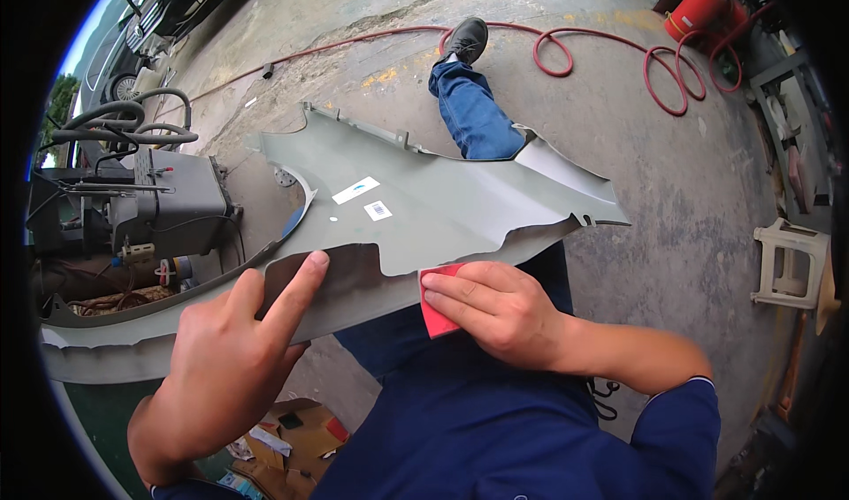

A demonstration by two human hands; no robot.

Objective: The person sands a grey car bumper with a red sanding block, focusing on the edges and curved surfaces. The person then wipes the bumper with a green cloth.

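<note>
A grey car fender (416,190) lies across in front of me, two white stickers on its face and a curved wheel-arch edge at its left. My left hand (234,350) is at its near edge, the index finger stretched along the rim and the thumb lower down; the other fingers are partly hidden. In my right hand (500,314) is a flat red pad (438,316), which looks like a sanding pad. Fingers lie over its top, and it touches the fender's near edge around the middle.
Left of the fender stands a grey machine (168,195) with dark hoses. A red hose (557,33) loops over the concrete floor toward a red cylinder (694,9). On the right is a beige stool (785,263). An opened cardboard box (305,442) sits below my left arm.
</note>
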